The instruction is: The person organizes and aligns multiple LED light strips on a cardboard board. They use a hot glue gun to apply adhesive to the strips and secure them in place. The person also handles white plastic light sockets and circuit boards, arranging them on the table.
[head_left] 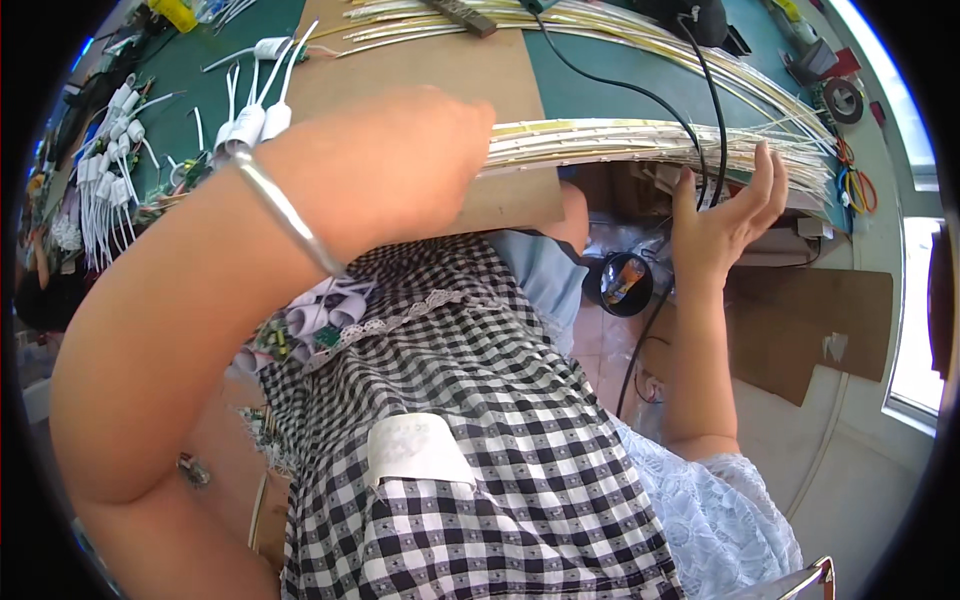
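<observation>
A long bundle of thin white and yellow strips [590, 140] with small dots along them lies along the table's near edge. My left hand [430, 155] is at the bundle's left end, back of the hand up and fingers curled underneath. Whatever is in those fingers is hidden, and the strips pass out of sight behind the hand. Near the bundle's frayed right end, my right hand [722, 225] is raised with thumb and fingers apart. Its fingertips reach the near side of the strips, and the palm holds nothing. A black cable [716, 110] hangs across the bundle by this hand.
More strips [650, 35] lie at the back, with a dark metal bar [460, 15] on them. Brown cardboard [420, 70] covers part of the green table. White cylinders with wires [262, 120] stand at left. A tape roll [843, 100] lies at right; a black bin [618, 283] sits below.
</observation>
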